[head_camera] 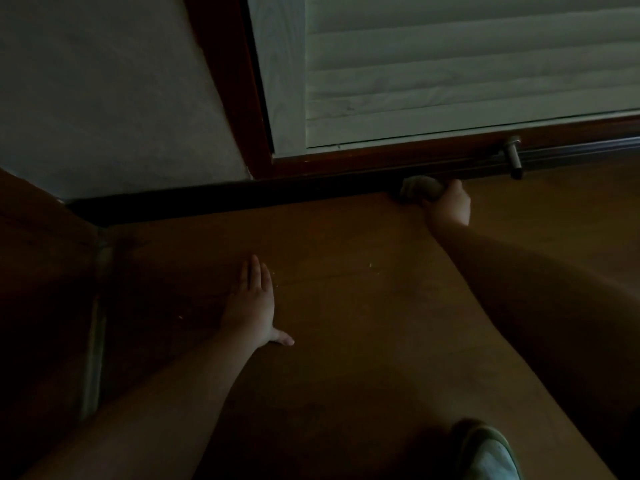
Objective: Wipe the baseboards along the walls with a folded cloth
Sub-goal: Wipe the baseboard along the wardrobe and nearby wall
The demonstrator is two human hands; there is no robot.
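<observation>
head cam | looks forward and down | low, near floor (346,271) | single view

A small folded grey-green cloth (420,190) sits right of centre in the frame, bunched and pressed against the dark brown wooden baseboard (242,195), which runs along the wall's foot from the left corner rightward.

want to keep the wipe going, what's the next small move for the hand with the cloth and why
Probably slide the right hand and its cloth rightward along the baseboard toward the doorstop, since the cloth is already pressed against it there.
</observation>
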